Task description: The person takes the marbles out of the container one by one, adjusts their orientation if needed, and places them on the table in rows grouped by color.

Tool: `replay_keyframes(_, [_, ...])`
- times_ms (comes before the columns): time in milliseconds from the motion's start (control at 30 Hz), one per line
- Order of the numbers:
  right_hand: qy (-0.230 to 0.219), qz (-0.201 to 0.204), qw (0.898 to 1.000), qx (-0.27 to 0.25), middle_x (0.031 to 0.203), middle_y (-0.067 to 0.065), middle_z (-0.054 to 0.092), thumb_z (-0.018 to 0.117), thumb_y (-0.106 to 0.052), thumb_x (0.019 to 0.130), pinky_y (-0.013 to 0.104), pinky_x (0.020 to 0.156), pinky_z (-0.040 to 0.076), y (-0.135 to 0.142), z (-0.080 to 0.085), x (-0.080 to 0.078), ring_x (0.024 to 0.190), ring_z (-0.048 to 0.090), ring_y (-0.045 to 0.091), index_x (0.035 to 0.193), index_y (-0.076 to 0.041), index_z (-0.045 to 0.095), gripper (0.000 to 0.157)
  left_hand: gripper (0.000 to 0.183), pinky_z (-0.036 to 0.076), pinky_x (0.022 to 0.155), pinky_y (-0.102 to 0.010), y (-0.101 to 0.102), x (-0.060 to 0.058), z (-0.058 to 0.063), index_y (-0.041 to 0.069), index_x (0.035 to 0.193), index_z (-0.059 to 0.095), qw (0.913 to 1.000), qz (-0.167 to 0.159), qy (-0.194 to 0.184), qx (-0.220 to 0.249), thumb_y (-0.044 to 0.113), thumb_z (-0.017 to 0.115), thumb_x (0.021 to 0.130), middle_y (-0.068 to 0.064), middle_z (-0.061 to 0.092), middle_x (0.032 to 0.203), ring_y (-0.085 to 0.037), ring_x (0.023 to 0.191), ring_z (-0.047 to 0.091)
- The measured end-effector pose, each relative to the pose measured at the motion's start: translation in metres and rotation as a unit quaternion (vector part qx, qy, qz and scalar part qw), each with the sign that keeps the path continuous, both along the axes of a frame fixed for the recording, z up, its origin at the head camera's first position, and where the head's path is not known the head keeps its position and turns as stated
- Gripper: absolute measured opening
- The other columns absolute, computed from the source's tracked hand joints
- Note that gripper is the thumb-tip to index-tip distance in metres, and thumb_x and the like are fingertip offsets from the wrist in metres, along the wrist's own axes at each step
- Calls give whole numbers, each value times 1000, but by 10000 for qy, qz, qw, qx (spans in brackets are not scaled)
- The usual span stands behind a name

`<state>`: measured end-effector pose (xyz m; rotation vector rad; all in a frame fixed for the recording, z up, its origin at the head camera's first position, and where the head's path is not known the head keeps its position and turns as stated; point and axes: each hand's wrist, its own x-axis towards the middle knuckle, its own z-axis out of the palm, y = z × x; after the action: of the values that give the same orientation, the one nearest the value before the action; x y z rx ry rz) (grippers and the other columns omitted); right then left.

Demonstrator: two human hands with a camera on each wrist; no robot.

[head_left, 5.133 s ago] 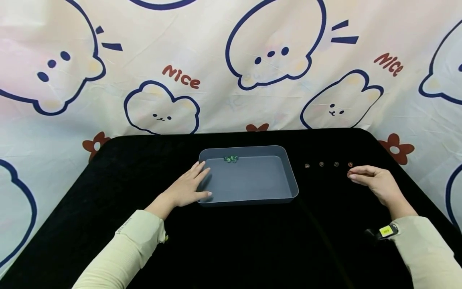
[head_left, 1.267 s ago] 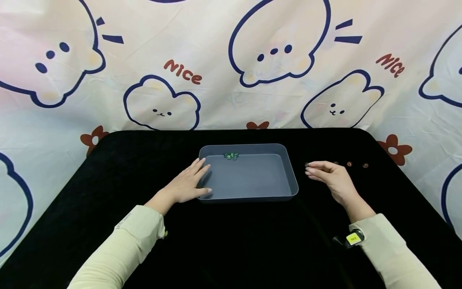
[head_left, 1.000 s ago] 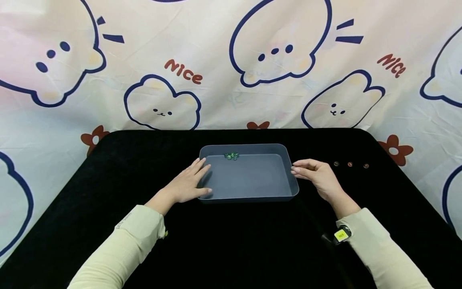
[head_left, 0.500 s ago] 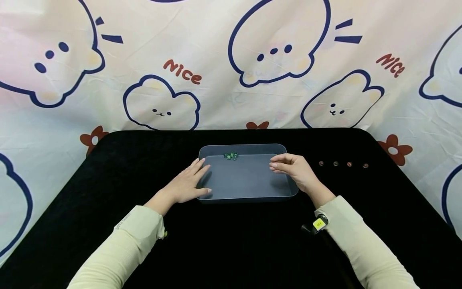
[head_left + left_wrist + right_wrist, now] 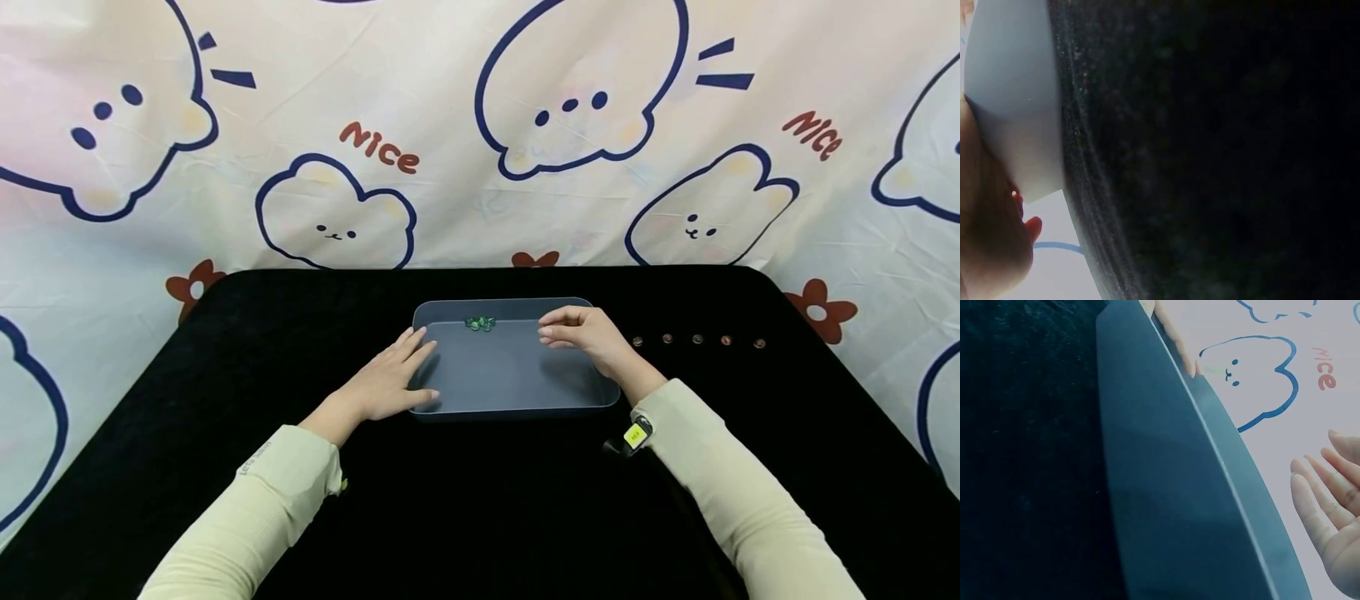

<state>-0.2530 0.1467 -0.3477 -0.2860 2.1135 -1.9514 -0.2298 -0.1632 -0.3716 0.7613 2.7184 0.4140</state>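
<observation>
Tray (image 5: 495, 367), gray, shallow and rectangular, on the black surface (image 5: 480, 508), between the two hands. In the head view, met at its left wall by the left hand (image 5: 386, 379), fingers spread wide, tips and thumb at the rim. Overhung on its right half by the right hand (image 5: 581, 329), raised above a soft shadow on the tray floor, thumb and fingers loosely bent, tips close together. Inside, by the back wall and left of center, a cluster of green pieces (image 5: 480, 323), between the fingertips of both hands and apart from each. Off to the right, on the surface, a spaced row of five small round pieces (image 5: 698, 339) (coppery for the most part), the nearest just beyond the right hand. Behind everything, a pale cloth (image 5: 450, 100) with blue-outlined cartoon faces and "Nice" in red.

In the left wrist view, close up: pale outer wall of the tray at upper left, left hand dark against it along the left edge, black surface across the rest.

In the right wrist view: tray wall running diagonally, right hand at the right edge, fingers relaxed and slightly parted, cartoon cloth beyond.
</observation>
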Motion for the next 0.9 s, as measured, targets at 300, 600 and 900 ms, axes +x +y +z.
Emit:
replay_keyframes(300, [214,131,9996,140,90,13,61,63,-9,79,44,79,42,-14,0,-17,88,57,35,107,13,53,37,74,9,100,-46,-1,-2,-3,12,139,14,10000,-77,-19,-26,52,42,84,-8,-2,144,-22,129,-8])
replay_keyframes(600, [130,366,9988,284,94,17,60,58,-5,82,45,81,41,-28,7,-33,89,56,35,107,13,52,32,75,9,100,-47,-2,-1,-2,12,139,14,10000,-34,6,-44,52,43,84,-8,-1,144,-22,129,-8])
replay_keyframes(900, [161,493,9979,399,99,24,57,60,-7,81,47,81,40,-42,8,-51,90,54,39,105,14,54,33,74,9,100,-46,-1,-1,0,11,139,14,10000,-52,-21,-25,51,43,84,-8,-2,144,-22,129,-8])
